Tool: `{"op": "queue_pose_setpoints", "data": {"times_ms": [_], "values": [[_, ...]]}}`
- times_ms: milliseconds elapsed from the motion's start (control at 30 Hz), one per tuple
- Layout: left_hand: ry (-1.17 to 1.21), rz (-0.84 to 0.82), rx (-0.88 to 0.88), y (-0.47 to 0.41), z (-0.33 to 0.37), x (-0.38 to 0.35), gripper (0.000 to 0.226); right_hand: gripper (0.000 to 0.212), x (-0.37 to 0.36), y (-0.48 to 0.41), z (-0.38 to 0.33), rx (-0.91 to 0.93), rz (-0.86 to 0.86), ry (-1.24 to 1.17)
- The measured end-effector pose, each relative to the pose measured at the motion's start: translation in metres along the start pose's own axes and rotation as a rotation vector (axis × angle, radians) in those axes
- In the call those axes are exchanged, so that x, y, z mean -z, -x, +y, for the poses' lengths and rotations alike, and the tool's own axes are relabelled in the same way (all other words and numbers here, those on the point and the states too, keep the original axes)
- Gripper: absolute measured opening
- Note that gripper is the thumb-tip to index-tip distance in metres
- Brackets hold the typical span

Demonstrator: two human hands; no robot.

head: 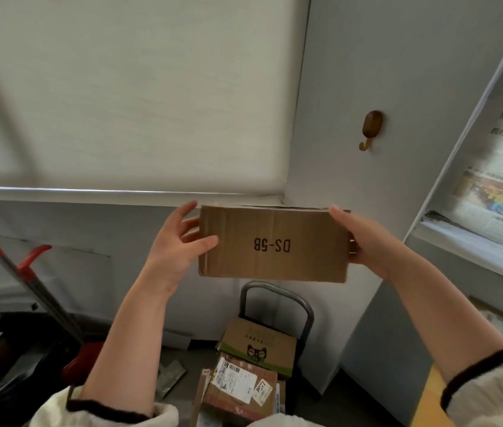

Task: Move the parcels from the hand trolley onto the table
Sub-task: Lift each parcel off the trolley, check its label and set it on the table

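Above the hand trolley point(304, 306), a person holds a cardboard parcel point(274, 245) up in both hands, in front of a pale wall point(336, 87).
The left hand point(176, 251) grips the parcel's left end, thumb curled over the front face and fingers behind; the right hand point(364, 241) grips the right end. The print "DS-5B" on the front face reads upside down, and what is inside the parcel cannot be told. Down in the trolley, a cat-face box point(259, 343) sits against the grey looped handle, with a labelled box point(241, 386) just in front of it carrying white shipping stickers on top, and thinner parcels touching its left side. All of these boxes look shut. A wooden hook point(371, 127) hangs on the wall, well apart from the held parcel.
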State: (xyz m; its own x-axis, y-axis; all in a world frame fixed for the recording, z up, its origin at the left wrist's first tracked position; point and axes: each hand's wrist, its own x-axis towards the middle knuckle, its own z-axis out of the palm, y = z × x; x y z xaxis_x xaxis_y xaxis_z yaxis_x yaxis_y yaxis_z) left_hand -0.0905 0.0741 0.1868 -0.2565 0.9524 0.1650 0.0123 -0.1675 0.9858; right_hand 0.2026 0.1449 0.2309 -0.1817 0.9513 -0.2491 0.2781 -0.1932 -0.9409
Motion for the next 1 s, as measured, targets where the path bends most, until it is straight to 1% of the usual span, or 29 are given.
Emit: {"op": "queue_pose_setpoints", "data": {"times_ms": [67,133,200,300,333,400,467,500,567,600,633,700,733,767,833,900,1000], "values": [[0.147,-0.009,-0.053,0.000,0.000,0.003,0.070,0.036,-0.002,0.005,-0.002,0.136,0.058,-0.163],[0.255,0.031,-0.028,-0.001,-0.002,0.003,0.082,0.030,-0.003,0.008,0.002,0.245,0.124,-0.230],[0.200,0.103,0.048,-0.002,-0.007,0.000,0.085,0.030,-0.003,0.009,0.013,0.328,0.126,-0.213],[0.036,0.117,0.196,-0.001,-0.019,-0.005,0.091,0.051,-0.004,0.012,0.034,0.420,0.036,-0.153],[0.014,0.114,0.221,0.001,-0.021,-0.007,0.089,0.059,-0.004,0.014,0.040,0.449,0.028,-0.116],[-0.021,0.095,0.197,0.006,-0.023,-0.013,0.079,0.067,-0.001,0.019,0.050,0.479,0.086,-0.007],[-0.055,0.038,0.144,0.011,-0.023,-0.022,0.069,0.068,0.005,0.024,0.058,0.463,0.205,0.124],[-0.033,-0.001,0.130,0.012,-0.024,-0.028,0.065,0.068,0.009,0.029,0.061,0.449,0.246,0.163],[0.063,-0.043,0.147,0.012,-0.024,-0.042,0.052,0.065,0.019,0.039,0.068,0.421,0.262,0.172],[0.101,-0.037,0.167,0.011,-0.025,-0.050,0.044,0.061,0.025,0.045,0.072,0.394,0.264,0.158],[0.119,-0.024,0.186,0.009,-0.027,-0.059,0.036,0.051,0.032,0.051,0.077,0.354,0.280,0.130],[0.105,-0.030,0.198,0.007,-0.035,-0.084,0.025,0.024,0.047,0.060,0.093,0.261,0.374,0.032],[0.099,-0.051,0.196,0.007,-0.040,-0.101,0.026,0.014,0.057,0.063,0.103,0.213,0.445,-0.016],[0.095,-0.077,0.199,0.009,-0.045,-0.119,0.027,0.009,0.068,0.067,0.114,0.169,0.514,-0.054],[0.059,-0.148,0.214,0.016,-0.058,-0.159,0.029,0.008,0.090,0.075,0.137,0.102,0.621,-0.109],[0.026,-0.237,0.252,0.024,-0.076,-0.200,0.031,0.015,0.113,0.086,0.161,0.039,0.705,-0.157],[0.021,-0.332,0.381,0.035,-0.102,-0.259,0.033,0.021,0.149,0.103,0.197,-0.079,0.794,-0.188]]}}
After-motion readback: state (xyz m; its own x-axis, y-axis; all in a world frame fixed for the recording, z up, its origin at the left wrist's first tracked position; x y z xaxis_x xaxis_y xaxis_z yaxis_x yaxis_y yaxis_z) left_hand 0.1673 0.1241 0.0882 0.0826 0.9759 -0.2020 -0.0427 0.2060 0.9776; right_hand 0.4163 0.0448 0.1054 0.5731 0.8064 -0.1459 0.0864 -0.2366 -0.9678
